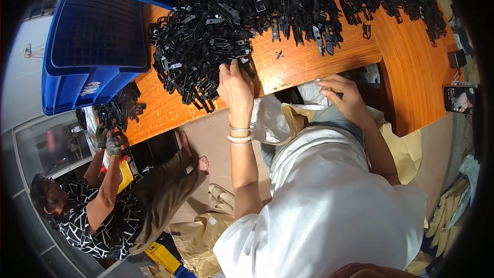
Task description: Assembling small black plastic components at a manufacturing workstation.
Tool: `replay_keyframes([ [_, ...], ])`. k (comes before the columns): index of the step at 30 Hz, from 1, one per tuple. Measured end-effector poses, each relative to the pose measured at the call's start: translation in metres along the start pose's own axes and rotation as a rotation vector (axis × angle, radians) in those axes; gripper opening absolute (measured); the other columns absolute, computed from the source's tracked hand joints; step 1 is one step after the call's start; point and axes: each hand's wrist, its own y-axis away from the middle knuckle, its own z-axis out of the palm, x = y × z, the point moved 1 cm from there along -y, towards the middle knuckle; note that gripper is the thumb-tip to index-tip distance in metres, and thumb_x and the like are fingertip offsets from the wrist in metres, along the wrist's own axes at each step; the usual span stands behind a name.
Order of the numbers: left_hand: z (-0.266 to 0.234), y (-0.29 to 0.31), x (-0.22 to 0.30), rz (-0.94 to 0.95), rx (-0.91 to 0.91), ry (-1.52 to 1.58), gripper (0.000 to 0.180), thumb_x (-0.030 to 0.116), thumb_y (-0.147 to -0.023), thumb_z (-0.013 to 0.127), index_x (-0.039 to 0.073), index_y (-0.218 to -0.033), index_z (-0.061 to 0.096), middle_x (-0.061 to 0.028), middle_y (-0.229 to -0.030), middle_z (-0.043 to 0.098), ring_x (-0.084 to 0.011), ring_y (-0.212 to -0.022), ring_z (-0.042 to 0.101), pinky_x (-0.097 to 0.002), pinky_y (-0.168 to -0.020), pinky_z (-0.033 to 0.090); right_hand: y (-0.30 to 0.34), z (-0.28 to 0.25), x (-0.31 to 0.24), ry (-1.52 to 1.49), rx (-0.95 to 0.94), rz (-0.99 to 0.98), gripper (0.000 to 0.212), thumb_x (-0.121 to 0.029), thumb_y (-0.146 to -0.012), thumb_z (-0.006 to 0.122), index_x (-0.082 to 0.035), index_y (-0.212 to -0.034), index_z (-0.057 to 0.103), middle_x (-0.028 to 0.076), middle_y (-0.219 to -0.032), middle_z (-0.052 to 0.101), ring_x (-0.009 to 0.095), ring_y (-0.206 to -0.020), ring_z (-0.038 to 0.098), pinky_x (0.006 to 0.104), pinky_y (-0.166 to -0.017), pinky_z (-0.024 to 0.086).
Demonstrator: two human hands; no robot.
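A heap of small black plastic parts (pixel 198 46) covers the far and left side of the wooden table (pixel 303 62). My left hand (pixel 236 86), with bracelets at the wrist, reaches to the near right edge of this heap. Its fingers are bent down and pressed together among the parts; what lies under the fingertips is partly hidden. My right hand (pixel 346 97) hovers at the table's near edge, above my lap. Its fingers are curled, with a small dark spot between finger and thumb that I cannot make out. One small black cross-shaped piece (pixel 279 55) lies alone on the wood.
Blue plastic crates (pixel 98 36) stand at the left. Beyond them a co-worker with gloved hands (pixel 112 144) handles things by a smaller black pile (pixel 121 108). A phone (pixel 459 99) and a black box (pixel 456 58) are at the right edge. Brown bags (pixel 203 242) lie on the floor.
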Motion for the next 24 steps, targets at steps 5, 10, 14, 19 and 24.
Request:
replay_keyframes([
  [5, 0.007, -0.009, 0.01, 0.037, -0.054, 0.111, 0.016, 0.003, -0.068, 0.057, -0.002, -0.083, 0.055, -0.0169, -0.076, 0.052, -0.0339, -0.063, 0.054, -0.0397, -0.054, 0.042, 0.003, -0.005, 0.007, -0.039, 0.026, 0.057, 0.018, 0.002, -0.075, 0.054, 0.006, -0.093, 0.057, 0.012, -0.088, 0.056, 0.016, -0.075, 0.056, 0.0231, -0.068, 0.045],
  [10, 0.015, -0.017, 0.014, -0.094, -0.089, 0.315, 0.016, 0.003, -0.065, 0.063, -0.002, -0.077, 0.054, -0.014, -0.073, 0.053, -0.0296, -0.065, 0.055, -0.0347, -0.059, 0.043, 0.002, -0.015, 0.005, 0.043, 0.105, 0.015, 0.015, -0.003, -0.078, 0.054, 0.005, -0.09, 0.057, 0.009, -0.08, 0.058, 0.013, -0.072, 0.056, 0.021, -0.06, 0.044],
  [14, 0.017, -0.022, 0.012, -0.237, -0.1, 0.422, 0.022, 0.004, -0.062, 0.069, -0.002, -0.072, 0.05, -0.0113, -0.071, 0.05, -0.0242, -0.06, 0.052, -0.0314, -0.057, 0.041, 0.003, -0.038, 0.026, -0.048, 0.28, 0.119, 0.014, -0.006, -0.079, 0.055, 0.004, -0.089, 0.058, 0.007, -0.075, 0.058, 0.012, -0.066, 0.053, 0.0208, -0.056, 0.041],
  [19, 0.015, -0.022, 0.023, -0.141, 0.066, 0.517, 0.023, 0.006, -0.064, 0.07, -0.004, -0.07, 0.051, -0.01, -0.076, 0.054, -0.0125, -0.055, 0.046, -0.0231, -0.052, 0.039, -0.023, -0.087, 0.035, 0.448, 0.774, 0.005, 0.013, -0.009, -0.077, 0.057, 0.002, -0.084, 0.058, 0.008, -0.073, 0.055, 0.012, -0.06, 0.049, 0.0235, -0.055, 0.04],
  [24, 0.004, -0.017, 0.057, -0.338, -0.117, 1.026, 0.013, 0.006, -0.075, 0.061, -0.001, -0.079, 0.051, -0.0075, -0.073, 0.059, -0.0098, -0.052, 0.051, -0.0202, -0.05, 0.043, -0.041, -0.091, 0.039, 0.754, 0.783, -0.077, 0.011, -0.007, -0.077, 0.057, 0.002, -0.082, 0.058, 0.007, -0.077, 0.054, 0.014, -0.063, 0.05, 0.0244, -0.056, 0.04],
])
